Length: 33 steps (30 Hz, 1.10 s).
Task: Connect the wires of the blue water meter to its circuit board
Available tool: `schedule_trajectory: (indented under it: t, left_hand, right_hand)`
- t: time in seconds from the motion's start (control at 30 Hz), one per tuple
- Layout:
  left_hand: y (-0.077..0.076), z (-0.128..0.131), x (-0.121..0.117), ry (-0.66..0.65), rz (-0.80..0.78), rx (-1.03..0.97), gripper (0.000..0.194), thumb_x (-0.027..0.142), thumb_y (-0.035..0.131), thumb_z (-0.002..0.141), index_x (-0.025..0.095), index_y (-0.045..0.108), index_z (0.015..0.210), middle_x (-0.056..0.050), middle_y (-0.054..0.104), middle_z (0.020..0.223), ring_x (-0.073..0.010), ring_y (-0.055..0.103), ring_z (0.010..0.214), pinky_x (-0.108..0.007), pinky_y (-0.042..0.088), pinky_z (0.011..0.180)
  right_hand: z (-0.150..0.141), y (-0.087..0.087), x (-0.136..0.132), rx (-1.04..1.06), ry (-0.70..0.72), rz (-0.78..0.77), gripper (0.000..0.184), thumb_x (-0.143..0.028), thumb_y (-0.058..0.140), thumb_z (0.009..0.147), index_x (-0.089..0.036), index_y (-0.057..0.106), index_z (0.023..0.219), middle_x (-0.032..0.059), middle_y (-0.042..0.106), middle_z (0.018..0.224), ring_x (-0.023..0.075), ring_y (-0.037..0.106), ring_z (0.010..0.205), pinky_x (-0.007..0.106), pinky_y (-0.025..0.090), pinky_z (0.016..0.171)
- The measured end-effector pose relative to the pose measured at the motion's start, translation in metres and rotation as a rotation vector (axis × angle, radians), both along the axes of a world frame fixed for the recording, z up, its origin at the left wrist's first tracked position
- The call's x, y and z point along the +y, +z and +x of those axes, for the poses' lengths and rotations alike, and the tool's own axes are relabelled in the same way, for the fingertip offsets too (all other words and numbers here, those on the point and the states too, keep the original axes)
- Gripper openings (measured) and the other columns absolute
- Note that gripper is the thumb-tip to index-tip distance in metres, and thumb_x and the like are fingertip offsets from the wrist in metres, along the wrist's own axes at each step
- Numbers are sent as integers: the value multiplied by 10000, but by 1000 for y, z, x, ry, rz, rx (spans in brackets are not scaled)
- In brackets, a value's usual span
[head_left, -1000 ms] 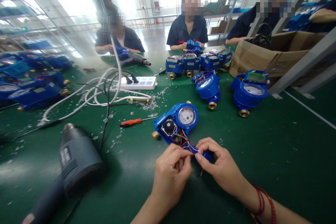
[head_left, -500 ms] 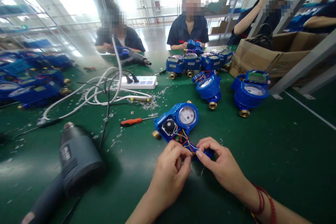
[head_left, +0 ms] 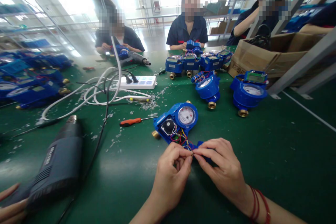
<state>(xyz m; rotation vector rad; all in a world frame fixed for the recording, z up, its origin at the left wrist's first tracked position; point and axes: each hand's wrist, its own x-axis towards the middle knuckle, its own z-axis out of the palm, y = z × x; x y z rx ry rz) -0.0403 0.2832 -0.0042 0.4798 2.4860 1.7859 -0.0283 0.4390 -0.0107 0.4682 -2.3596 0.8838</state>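
In front of me a blue water meter (head_left: 164, 116) lies on the green table with its wiring compartment open. Its round dial (head_left: 186, 115) faces up, and thin coloured wires (head_left: 183, 139) run out toward my fingers. My left hand (head_left: 173, 168) pinches a wire end between thumb and forefinger. Tip to tip with it, my right hand (head_left: 223, 164) pinches at the same spot, its fingers closed on the wires. A blue part (head_left: 200, 144) of the meter lies partly hidden behind my right fingers. Beyond the meter rests an orange-and-black screwdriver (head_left: 130, 122).
At the left, another person's hand (head_left: 13, 203) is at the handle of a heat gun (head_left: 57, 161). A power strip (head_left: 139, 82) with looped white cable stands farther back. More meters (head_left: 208, 89) and a cardboard box (head_left: 257, 57) are at the right. Co-workers sit opposite.
My right hand has shifted left, its fingertips now meeting my left ones at the wires. The heat gun has swung and moved left, and another person's hand has appeared at its handle.
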Motion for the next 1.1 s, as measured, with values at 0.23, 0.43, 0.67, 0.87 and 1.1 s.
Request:
schedule_trajectory:
  t: [0.23, 0.43, 0.67, 0.87, 1.1]
  left_hand:
    - [-6, 1, 2, 18, -8, 155, 123, 120, 489, 820, 156, 607, 822, -18, 527, 750, -93, 506, 639, -203, 409, 567]
    - [-12, 6, 3, 30, -99, 371, 168, 54, 489, 805, 143, 601, 892, -36, 535, 789, -98, 530, 721, -195, 442, 641]
    - [-17, 9, 5, 49, -176, 465, 190, 40, 498, 795, 154, 586, 918, -37, 545, 805, -97, 544, 723, -199, 457, 654]
    - [-15, 9, 4, 44, -175, 484, 189, 36, 497, 791, 154, 581, 913, -36, 544, 800, -97, 548, 717, -196, 465, 656]
    - [-16, 8, 4, 45, -225, 510, 190, 47, 494, 792, 164, 574, 918, -36, 550, 801, -104, 551, 704, -208, 464, 647]
  right_hand:
    - [0, 2, 1, 1, 39, 23, 164, -109, 605, 764, -219, 652, 875, 9, 646, 769, 162, 570, 749, 361, 385, 735]
    - [0, 3, 1, -5, 46, 13, 121, -125, 619, 762, -214, 654, 837, 7, 653, 753, 158, 574, 724, 361, 395, 725]
    - [1, 6, -1, -6, 67, 1, 122, -106, 595, 760, -205, 649, 804, 10, 647, 721, 158, 570, 695, 354, 413, 696]
    - [1, 8, -1, 15, 66, -6, 132, -89, 592, 744, -194, 650, 801, 17, 639, 703, 160, 569, 679, 351, 435, 685]
    - [0, 6, -2, 24, 50, 14, 140, -100, 572, 762, -207, 647, 811, 6, 642, 706, 149, 577, 683, 347, 447, 720]
